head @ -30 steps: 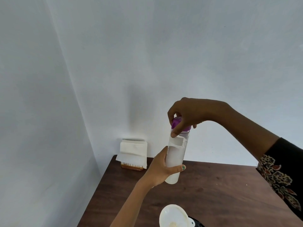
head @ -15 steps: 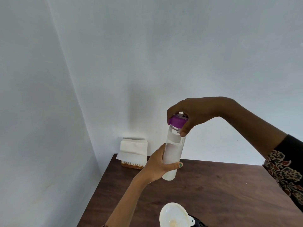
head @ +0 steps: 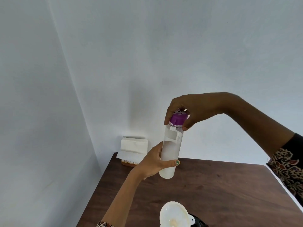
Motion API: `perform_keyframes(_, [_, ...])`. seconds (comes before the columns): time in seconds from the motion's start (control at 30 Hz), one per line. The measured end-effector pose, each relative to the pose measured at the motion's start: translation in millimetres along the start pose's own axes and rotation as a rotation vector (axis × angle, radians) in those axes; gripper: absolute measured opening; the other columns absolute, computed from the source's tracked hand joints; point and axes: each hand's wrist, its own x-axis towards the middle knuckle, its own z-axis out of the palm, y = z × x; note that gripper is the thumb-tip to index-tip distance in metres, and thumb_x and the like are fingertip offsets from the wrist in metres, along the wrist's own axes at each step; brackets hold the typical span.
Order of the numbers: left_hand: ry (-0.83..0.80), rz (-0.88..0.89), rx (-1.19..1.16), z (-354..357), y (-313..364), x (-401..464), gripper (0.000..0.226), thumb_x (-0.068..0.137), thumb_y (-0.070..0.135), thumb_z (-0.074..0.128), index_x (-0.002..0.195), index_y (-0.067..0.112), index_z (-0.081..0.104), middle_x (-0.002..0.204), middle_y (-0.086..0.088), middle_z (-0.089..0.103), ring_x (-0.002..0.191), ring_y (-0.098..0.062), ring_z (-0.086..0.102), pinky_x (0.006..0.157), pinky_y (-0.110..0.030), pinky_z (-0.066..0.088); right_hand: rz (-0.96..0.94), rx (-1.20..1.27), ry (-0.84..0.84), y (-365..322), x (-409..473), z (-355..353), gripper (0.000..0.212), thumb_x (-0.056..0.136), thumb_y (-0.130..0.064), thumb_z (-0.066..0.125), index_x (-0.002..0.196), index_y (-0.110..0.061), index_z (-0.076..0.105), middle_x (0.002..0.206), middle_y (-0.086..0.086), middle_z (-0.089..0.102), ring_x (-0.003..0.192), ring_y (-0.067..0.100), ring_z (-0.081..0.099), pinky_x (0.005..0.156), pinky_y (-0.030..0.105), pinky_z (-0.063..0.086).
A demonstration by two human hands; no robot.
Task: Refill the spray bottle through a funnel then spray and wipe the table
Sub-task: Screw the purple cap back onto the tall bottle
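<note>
The bottle point(head: 170, 151) is up in the air above the desk point(head: 221, 185), held almost straight up and leaning a little. It looks like clear, hard plastic with cloudy white liquid filling the lower part, so it is probably a bit heavy at the bottom and smooth enough to slip if it gets wet. The left hand point(head: 153, 163) holds it low down, with its fingers point(head: 172, 162) wrapped tight around the round body, which seems a good place to hold because the weight sits there. The right hand point(head: 191, 108) comes from above, and its fingers point(head: 186, 124) are pinched on the purple cap point(head: 177, 119), so I think the cap is being twisted, but I cannot tell which way. The cap is small and has ridges, so it should be easy to grip. Near the bottom edge, a white funnel point(head: 173, 215) sits on top of something dark point(head: 198, 224) that I cannot see well. It is close below the bottle, so a low swing could knock it over. A stack of white paper napkins point(head: 133, 148) stands in a holder in the far corner, well apart from the hands. Nothing else stands in the way.
</note>
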Motion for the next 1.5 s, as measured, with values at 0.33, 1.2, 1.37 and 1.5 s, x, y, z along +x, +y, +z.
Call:
perform_keyframes(0.33, [0.026, 0.031, 0.058, 7.4, 3.3, -1.3, 0.058, 0.08, 0.033, 0.071, 0.121, 0.037, 0.032, 0.12, 0.013, 0.048, 0.108, -0.01, 0.053, 0.098, -0.032, 0.045, 0.429, -0.344, 0.085, -7.3, 9.7, 14.8, 0.076, 0.081, -0.076, 0.03, 0.07, -0.006, 0.057, 0.06, 0.007, 0.067, 0.046, 0.017, 0.06, 0.054, 0.024, 0.044])
perform_keyframes(1.2, [0.077, -0.01, 0.036, 16.0, -4.5, -1.9, 0.057, 0.08, 0.032, 0.071, 0.12, 0.036, 0.031, 0.12, 0.011, 0.047, 0.11, -0.012, 0.052, 0.1, -0.034, 0.045, 0.227, -0.128, 0.057, -2.0, -1.0, 1.5, 0.071, 0.064, -0.048, 0.08, 0.128, -0.032, 0.055, 0.113, -0.014, 0.057, 0.084, -0.004, 0.058, 0.076, 0.016, 0.048])
perform_keyframes(1.37, [0.126, 0.0, 0.052, 12.5, -2.3, -0.9, 0.057, 0.08, 0.032, 0.071, 0.118, 0.036, 0.029, 0.118, 0.012, 0.045, 0.107, -0.01, 0.05, 0.098, -0.03, 0.044, 0.131, -0.075, 0.111, 0.0, 5.0, 10.3, 0.038, 0.071, -0.046, 0.077, 0.1, -0.024, 0.065, 0.097, -0.004, 0.066, 0.061, 0.003, 0.066, 0.061, 0.017, 0.052])
perform_keyframes(1.5, [0.144, 0.019, 0.032, 13.4, 0.0, -0.4, 0.056, 0.08, 0.03, 0.071, 0.118, 0.036, 0.029, 0.118, 0.012, 0.045, 0.104, -0.008, 0.048, 0.091, -0.022, 0.041, 0.32, -0.395, 0.281, -6.9, 14.7, 22.7, 0.066, 0.08, -0.073, 0.043, 0.061, -0.01, 0.05, 0.055, 0.002, 0.058, 0.049, 0.019, 0.057, 0.049, 0.025, 0.037])
